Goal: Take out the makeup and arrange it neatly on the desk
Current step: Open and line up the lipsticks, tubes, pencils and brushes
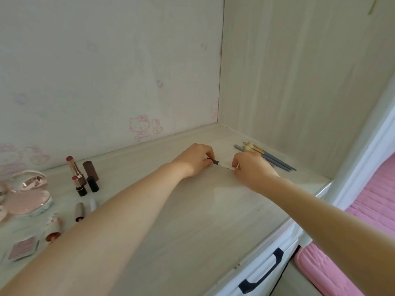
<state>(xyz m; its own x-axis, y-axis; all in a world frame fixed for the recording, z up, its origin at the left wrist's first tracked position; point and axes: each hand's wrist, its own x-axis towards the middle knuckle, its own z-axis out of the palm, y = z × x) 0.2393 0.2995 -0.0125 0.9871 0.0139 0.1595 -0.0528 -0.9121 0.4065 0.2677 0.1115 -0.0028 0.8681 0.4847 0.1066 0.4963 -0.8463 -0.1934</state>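
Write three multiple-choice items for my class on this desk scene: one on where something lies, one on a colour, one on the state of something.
1. Where do the makeup brushes lie?
A. By the right side panel, just beyond the right hand
B. Beside the lipsticks at the left
C. On the pink bedding

2. What colour are the brush handles?
A. Pink
B. Grey-blue
C. Black

3. In what state is the tall lipstick at the left?
A. Capped and lying flat
B. Uncapped and standing upright
C. Held in the left hand

Answers:
1 A: the brushes rest on the desk near the corner, past the right hand.
2 B: the handles show grey-blue.
3 B: its pinkish tip is bare and it stands; the left hand pinches a slim pen-like item instead.
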